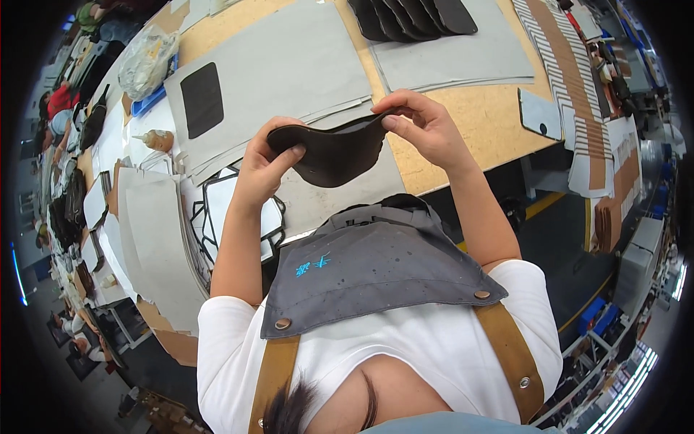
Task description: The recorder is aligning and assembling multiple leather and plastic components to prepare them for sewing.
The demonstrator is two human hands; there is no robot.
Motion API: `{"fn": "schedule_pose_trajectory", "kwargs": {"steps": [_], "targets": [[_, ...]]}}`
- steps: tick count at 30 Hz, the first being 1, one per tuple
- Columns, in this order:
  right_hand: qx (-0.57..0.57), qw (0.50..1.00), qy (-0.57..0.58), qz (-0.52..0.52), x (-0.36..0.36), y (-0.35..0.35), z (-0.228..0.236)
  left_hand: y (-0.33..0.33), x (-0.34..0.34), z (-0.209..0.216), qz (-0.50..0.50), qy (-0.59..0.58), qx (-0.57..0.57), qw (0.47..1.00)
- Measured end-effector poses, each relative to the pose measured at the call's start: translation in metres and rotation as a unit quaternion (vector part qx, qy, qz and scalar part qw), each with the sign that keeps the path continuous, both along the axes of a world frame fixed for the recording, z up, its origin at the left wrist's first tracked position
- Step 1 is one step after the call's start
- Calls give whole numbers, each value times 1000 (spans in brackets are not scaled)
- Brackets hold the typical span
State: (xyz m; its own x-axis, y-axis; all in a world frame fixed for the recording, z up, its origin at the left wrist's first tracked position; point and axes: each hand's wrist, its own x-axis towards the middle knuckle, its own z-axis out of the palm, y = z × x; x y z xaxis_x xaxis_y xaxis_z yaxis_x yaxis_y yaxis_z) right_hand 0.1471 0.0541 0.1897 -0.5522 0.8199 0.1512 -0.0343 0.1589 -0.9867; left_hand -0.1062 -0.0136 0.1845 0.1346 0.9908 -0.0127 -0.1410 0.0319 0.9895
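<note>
I have the dark piece (329, 152) pinched in both hands, left (264, 163) and right (426, 126); stack (412, 16) waits untouched

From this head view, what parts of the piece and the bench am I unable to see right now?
- Dark leather piece: its far face is turned away; edges hidden under the left hand and right hand fingers.
- Stack of dark cut pieces: tops cut off by the upper edge.
- Table near edge: hidden by the grey apron.
- Left-rim benches: too small and bent.
</note>
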Motion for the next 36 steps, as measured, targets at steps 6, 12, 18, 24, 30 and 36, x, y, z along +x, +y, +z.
{"fn": "schedule_pose_trajectory", "kwargs": {"steps": [6,12,18,24,30,36], "targets": [[-6,999,32,36,-5,3,5,0,-1,-2,25,1,26,999],[-44,997,46,34,-5,2,8,1,1,0,26,25,62,997],[142,989,23,-38,-9,-9,1,1,4,0,32,59,75,995],[48,999,17,-17,-13,-17,6,3,1,5,25,53,108,992],[66,998,15,6,-10,-14,5,2,3,11,24,113,112,987],[50,999,19,8,-11,-15,5,2,6,14,24,129,117,984]]}}
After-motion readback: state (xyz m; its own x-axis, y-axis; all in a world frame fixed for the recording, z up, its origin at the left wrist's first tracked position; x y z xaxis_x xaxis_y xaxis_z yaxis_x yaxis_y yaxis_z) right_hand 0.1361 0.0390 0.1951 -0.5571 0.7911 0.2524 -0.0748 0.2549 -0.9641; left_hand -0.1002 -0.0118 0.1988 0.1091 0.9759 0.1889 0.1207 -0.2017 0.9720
